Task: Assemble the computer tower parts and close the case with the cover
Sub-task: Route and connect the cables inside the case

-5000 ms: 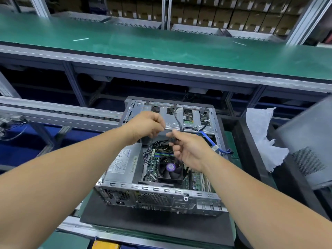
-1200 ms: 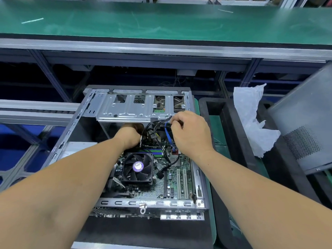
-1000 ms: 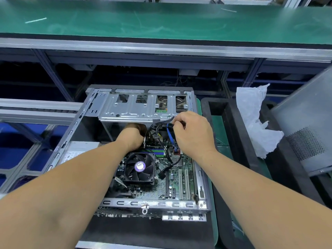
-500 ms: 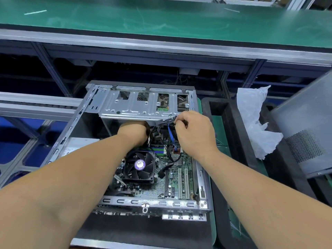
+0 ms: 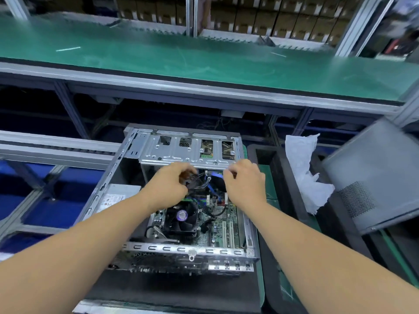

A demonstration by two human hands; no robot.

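The open computer tower (image 5: 136,247) lies on its side on a black mat, motherboard and CPU fan (image 5: 181,217) exposed. A silver drive cage (image 5: 186,150) spans its far end. Just below the cage, my left hand (image 5: 169,189) has its fingers curled round a bundle of black cables (image 5: 197,181). My right hand (image 5: 246,185) sits beside it with curled fingers at the blue cable (image 5: 212,189); its grip is hidden behind the knuckles. The grey case cover (image 5: 374,175) leans at the right.
A black tray (image 5: 281,177) holding crumpled white wrapping (image 5: 303,168) stands right of the tower. A green conveyor belt (image 5: 204,55) runs across the back, with a metal roller rail (image 5: 56,146) at the left. Shelves of boxes (image 5: 260,17) fill the far background.
Both hands have come up slightly from under the drive cage, the left now gripping the black cables in the open. The camera tilted up, showing more of the belt and shelves.
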